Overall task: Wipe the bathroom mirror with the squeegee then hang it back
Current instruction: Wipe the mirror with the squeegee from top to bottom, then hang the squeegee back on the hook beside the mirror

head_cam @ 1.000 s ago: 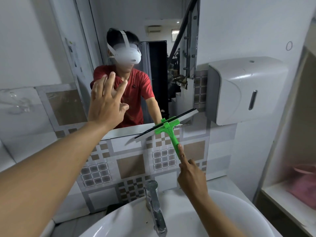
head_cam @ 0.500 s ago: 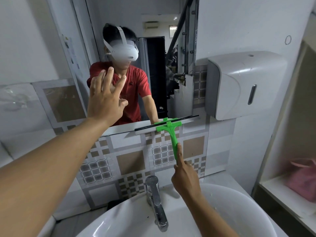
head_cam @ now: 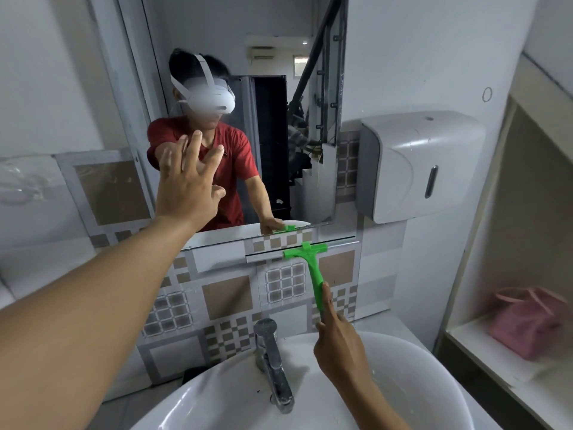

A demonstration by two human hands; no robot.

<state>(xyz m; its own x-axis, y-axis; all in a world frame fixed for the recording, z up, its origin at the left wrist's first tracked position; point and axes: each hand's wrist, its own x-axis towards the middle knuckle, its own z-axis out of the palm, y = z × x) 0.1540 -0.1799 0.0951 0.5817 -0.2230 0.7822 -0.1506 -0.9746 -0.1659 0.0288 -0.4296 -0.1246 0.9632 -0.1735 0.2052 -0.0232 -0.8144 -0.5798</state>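
From the head view, the right hand grips the lower end of the green squeegee handle, index finger laid along it. The squeegee stands nearly upright, its blade lying level against the patterned wall tiles just below the bottom edge of the mirror, off the glass. The left hand is raised in front of the mirror's lower left part, palm toward the glass, fingers spread wide and holding nothing; whether it touches the glass cannot be told. Below, a chrome faucet rises from the back of a white sink, just left of the right wrist. A grey paper dispenser hangs on the wall right of the mirror. A pink bag sits on a shelf at the far right.
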